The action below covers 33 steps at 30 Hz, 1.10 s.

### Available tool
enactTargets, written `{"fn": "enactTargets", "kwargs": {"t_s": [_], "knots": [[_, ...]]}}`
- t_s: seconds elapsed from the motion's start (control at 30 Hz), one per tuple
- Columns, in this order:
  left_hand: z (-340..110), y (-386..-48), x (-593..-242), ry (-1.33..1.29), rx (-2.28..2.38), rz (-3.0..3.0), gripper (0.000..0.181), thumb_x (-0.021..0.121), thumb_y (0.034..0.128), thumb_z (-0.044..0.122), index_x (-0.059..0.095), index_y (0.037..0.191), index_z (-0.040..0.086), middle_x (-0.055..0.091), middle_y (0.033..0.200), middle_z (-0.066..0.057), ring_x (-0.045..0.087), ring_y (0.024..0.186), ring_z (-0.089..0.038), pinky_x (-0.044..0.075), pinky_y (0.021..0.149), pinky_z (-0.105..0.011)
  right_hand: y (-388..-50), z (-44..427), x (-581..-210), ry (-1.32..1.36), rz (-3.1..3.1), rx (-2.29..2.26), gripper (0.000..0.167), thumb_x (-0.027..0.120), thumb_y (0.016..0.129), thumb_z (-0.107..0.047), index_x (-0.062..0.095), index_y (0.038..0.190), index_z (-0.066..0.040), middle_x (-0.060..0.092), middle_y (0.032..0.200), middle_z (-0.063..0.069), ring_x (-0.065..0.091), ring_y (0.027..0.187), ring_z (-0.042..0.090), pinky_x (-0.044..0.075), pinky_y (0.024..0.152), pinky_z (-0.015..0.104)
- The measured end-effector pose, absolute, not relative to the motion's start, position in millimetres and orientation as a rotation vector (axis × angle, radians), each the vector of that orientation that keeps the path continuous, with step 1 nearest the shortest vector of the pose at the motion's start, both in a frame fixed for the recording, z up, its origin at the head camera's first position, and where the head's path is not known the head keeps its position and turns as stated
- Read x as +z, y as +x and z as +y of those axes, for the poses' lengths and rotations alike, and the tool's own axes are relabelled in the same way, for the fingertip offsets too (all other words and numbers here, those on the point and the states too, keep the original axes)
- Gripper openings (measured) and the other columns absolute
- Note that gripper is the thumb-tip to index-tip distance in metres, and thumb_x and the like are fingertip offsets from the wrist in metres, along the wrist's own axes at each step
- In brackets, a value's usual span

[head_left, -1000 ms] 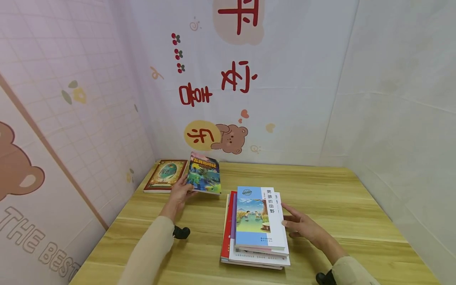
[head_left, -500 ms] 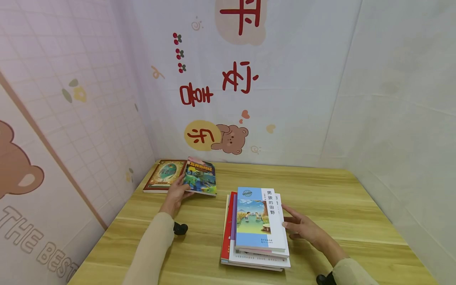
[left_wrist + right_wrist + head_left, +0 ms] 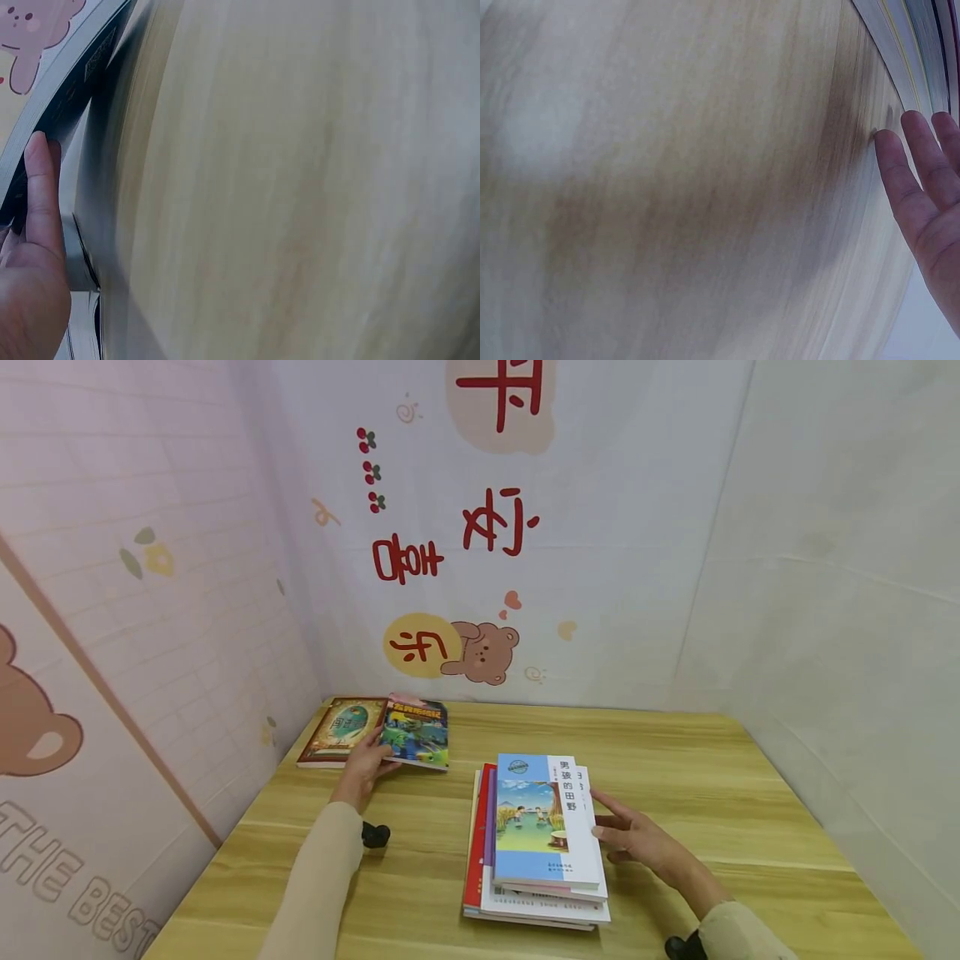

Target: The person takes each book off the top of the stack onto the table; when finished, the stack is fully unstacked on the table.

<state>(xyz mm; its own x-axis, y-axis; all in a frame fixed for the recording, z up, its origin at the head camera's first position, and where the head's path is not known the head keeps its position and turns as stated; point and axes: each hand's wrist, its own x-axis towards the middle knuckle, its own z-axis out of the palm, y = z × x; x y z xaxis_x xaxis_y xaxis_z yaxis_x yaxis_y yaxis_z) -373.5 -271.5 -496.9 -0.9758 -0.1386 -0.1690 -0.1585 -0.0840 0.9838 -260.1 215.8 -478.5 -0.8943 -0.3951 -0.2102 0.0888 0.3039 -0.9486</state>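
Colourful book (image 3: 420, 737) is grasped by my left hand (image 3: 362, 770) beside the brown book (image 3: 341, 732), at the far left of the table (image 3: 600, 735), while my right hand (image 3: 643, 843), fingers extended, touches the book stack (image 3: 536, 827).

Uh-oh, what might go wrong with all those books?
1. A finger of the left hand shows under the colourful book, so it might get pinched against the table.
2. That book is right by the brown-framed book, so it might bump it or land on its edge.
3. The stack has uneven edges; a push from the right hand could slide some books.
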Motion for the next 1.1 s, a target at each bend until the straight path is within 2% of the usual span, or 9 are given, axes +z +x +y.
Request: {"fn": "enactTargets", "kwargs": {"t_s": [0.3, 0.53, 0.7, 0.83, 1.1], "knots": [[-279, -382, -495, -0.375, 2.271, 2.084, 0.075, 0.048, 0.0957, -0.005, 0.012, 0.160, 0.009, 0.010, 0.163, -0.018, 0.051, 0.099, -0.026, 0.054, 0.090, -0.042, -260, 216, -475, -0.303, 2.158, -1.624, 0.077, 0.063, 0.098, -0.029, 0.019, 0.160, -0.017, 0.037, 0.147, 0.035, 0.054, 0.123, 0.037, 0.051, 0.089, 0.050], [-280, -388, -495, -0.400, 2.215, 2.144, 0.075, 0.047, 0.0948, -0.003, 0.012, 0.160, 0.008, 0.014, 0.162, -0.022, 0.045, 0.118, -0.034, 0.047, 0.100, -0.051, -259, 215, -474, -0.288, 2.158, -1.627, 0.077, 0.063, 0.098, -0.028, 0.019, 0.160, -0.017, 0.037, 0.148, 0.034, 0.054, 0.123, 0.038, 0.050, 0.090, 0.052], [-280, -391, -500, -0.430, 2.184, 2.183, 0.075, 0.047, 0.0939, -0.002, 0.013, 0.160, 0.008, 0.015, 0.162, -0.022, 0.047, 0.109, -0.032, 0.049, 0.096, -0.049, -258, 215, -475, -0.294, 2.153, -1.626, 0.077, 0.063, 0.099, -0.028, 0.018, 0.160, -0.018, 0.036, 0.148, 0.034, 0.053, 0.124, 0.038, 0.050, 0.090, 0.052], [-280, -391, -500, -0.450, 2.182, 2.189, 0.074, 0.048, 0.0946, -0.001, 0.014, 0.160, 0.009, 0.015, 0.162, -0.020, 0.048, 0.108, -0.031, 0.050, 0.095, -0.049, -259, 216, -477, -0.299, 2.148, -1.632, 0.076, 0.063, 0.099, -0.028, 0.019, 0.160, -0.018, 0.036, 0.148, 0.035, 0.053, 0.124, 0.038, 0.050, 0.090, 0.052], [-281, -390, -497, -0.426, 2.181, 2.198, 0.073, 0.048, 0.0949, -0.002, 0.013, 0.159, 0.004, 0.011, 0.163, -0.021, 0.042, 0.128, -0.038, 0.044, 0.102, -0.052, -261, 216, -478, -0.300, 2.159, -1.632, 0.077, 0.063, 0.098, -0.027, 0.020, 0.160, -0.017, 0.036, 0.148, 0.035, 0.053, 0.124, 0.039, 0.051, 0.089, 0.052]]}}
